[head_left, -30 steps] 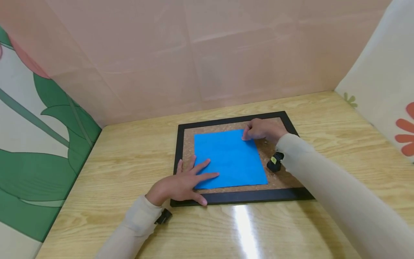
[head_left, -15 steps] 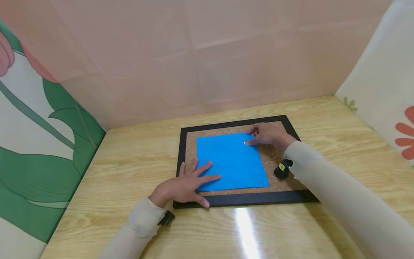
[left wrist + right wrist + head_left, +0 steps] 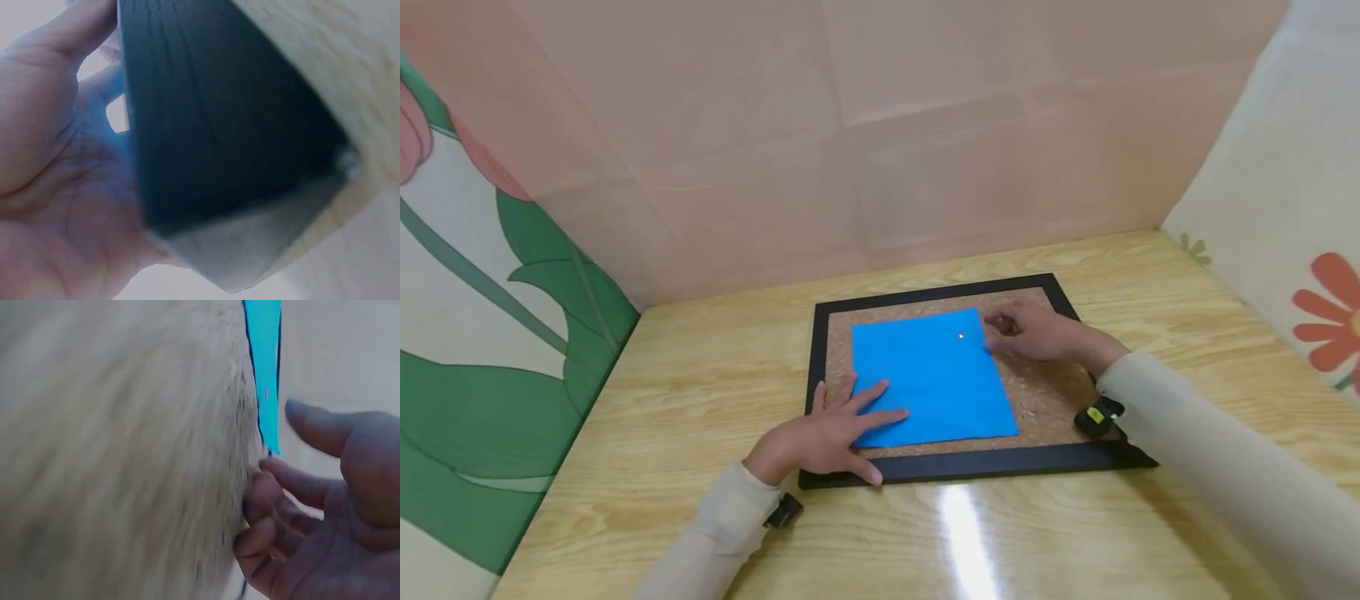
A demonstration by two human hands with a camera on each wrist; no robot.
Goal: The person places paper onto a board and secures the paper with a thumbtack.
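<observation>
A blue sheet of paper (image 3: pixel 932 379) lies on a black-framed cork board (image 3: pixel 1045 392). Near its upper right corner sits a small shiny thumbtack (image 3: pixel 961 336). My left hand (image 3: pixel 827 433) rests with fingers spread over the sheet's lower left part and the board's frame. In the left wrist view the frame's black corner (image 3: pixel 225 119) hides part of that hand. At the sheet's right edge, close over the cork, is my right hand (image 3: pixel 1033 329). Its thumb (image 3: pixel 319 428) stands apart from the loosely bent fingers, with nothing visible between them.
The board lies on a light wood-grain table (image 3: pixel 715 358). Behind the table rises a pink sheet-covered wall (image 3: pixel 880 133). Panels with printed plants stand at the left (image 3: pixel 512 333) and right (image 3: pixel 1285 250).
My right hand has come off the sheet's upper right corner and drawn back to the right, its thumb parting from the fingers and uncovering the thumbtack. My left hand stays on the sheet.
</observation>
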